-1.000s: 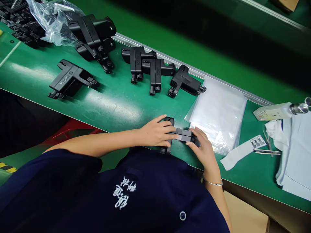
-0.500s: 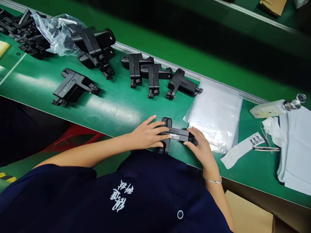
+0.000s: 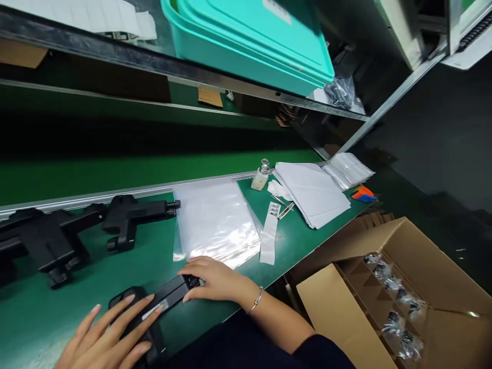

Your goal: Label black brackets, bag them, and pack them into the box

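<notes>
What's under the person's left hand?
The left hand lies over a black part; a pale strip on it shows partly. The surface directly beneath the hand is covered.

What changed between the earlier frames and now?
The camera view swung up and to the right, bringing in a turquoise box and more of an open carton. Nothing was taken or let go: left hand stays on the black part, right hand at its knobbed end.

Light glares white off the clear plastic bags, yet shadow blackens much of the green back panel — and over on the far right it's dim. The handled black bracket has a dull grey sheen; brackets lying left look softly blurred.
</notes>
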Motion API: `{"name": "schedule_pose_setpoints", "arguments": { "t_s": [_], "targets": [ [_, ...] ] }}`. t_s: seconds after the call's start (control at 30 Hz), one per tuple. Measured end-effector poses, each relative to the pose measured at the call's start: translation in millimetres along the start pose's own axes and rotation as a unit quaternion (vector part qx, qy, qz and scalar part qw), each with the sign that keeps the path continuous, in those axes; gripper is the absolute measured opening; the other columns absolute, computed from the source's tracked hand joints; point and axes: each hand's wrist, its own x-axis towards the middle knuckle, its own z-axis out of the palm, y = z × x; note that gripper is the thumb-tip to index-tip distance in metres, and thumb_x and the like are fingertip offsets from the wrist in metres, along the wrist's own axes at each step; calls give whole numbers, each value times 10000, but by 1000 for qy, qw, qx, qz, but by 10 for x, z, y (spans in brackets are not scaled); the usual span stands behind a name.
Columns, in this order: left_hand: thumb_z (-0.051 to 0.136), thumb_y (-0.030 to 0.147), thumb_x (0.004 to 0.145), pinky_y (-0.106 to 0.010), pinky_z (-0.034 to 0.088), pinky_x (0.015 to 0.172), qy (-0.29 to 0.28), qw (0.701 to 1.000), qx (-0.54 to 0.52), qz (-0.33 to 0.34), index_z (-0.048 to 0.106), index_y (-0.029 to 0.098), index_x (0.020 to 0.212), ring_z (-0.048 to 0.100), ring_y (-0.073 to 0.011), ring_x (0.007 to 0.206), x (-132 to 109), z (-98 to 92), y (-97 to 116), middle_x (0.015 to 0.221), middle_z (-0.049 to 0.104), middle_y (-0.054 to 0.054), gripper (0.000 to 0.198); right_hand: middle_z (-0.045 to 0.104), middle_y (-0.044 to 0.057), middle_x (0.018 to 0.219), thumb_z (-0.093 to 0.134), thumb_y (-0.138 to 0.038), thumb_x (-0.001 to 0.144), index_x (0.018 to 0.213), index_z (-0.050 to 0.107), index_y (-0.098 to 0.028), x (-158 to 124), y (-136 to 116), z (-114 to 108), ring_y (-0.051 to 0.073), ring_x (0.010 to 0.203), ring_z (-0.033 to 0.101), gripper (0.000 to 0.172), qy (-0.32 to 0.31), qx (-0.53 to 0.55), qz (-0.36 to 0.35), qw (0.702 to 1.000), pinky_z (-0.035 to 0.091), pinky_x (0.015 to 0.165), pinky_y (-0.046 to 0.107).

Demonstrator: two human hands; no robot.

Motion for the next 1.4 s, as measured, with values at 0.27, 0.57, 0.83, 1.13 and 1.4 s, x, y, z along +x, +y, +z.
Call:
{"name": "schedule_pose_setpoints", "arguments": {
  "t_s": [0.27, 0.57, 0.83, 1.13, 1.4],
  "targets": [
    [493, 372, 878, -492, 522, 1011, 1, 998, 11, -58, 404, 622, 1400, 738, -273, 1019, -198, -272, -80, 1184, 737, 129, 586, 667, 128, 1262, 800, -391, 808, 1266, 629, -192, -73, -40, 81, 261, 1271, 572, 528, 32, 20, -34, 999, 443, 1111, 392],
    [501, 637, 902, -462, 517, 999, -42, 790, -438, -428, 525, 157, 1376, 625, -331, 1208, 450, 0, 246, 1297, 661, -173, 674, 643, 142, 1231, 645, -345, 942, 1364, 520, -252, -450, -26, 77, 309, 1254, 576, 451, 209, -21, -120, 970, 502, 1047, 524],
    [588, 521, 872, -447, 382, 1140, -153, 849, -431, -264, 478, 217, 1435, 508, -333, 1340, 1416, -156, 445, 1488, 531, -100, 649, 607, 144, 1383, 691, -625, 828, 1423, 499, -242, -900, 181, -297, 352, 1233, 611, 734, 124, 229, 77, 962, 503, 1035, 510],
    [649, 269, 839, -375, 500, 890, -293, 935, -139, -141, 669, 161, 972, 622, -288, 1059, 2107, 479, 119, 1083, 681, -116, 173, 743, 127, 1076, 781, -516, 768, 1214, 627, -218, -1382, 520, -239, 292, 875, 745, 558, 339, 453, 165, 808, 604, 694, 380],
    [514, 192, 872, -228, 480, 711, -323, 916, -192, -139, 712, 183, 826, 669, -162, 807, 2208, 572, -151, 860, 741, -13, 203, 754, 144, 1019, 811, -527, 722, 1136, 677, -195, -1629, 655, -420, 321, 850, 744, 548, 405, 454, 152, 779, 604, 718, 438]
  ]
}}
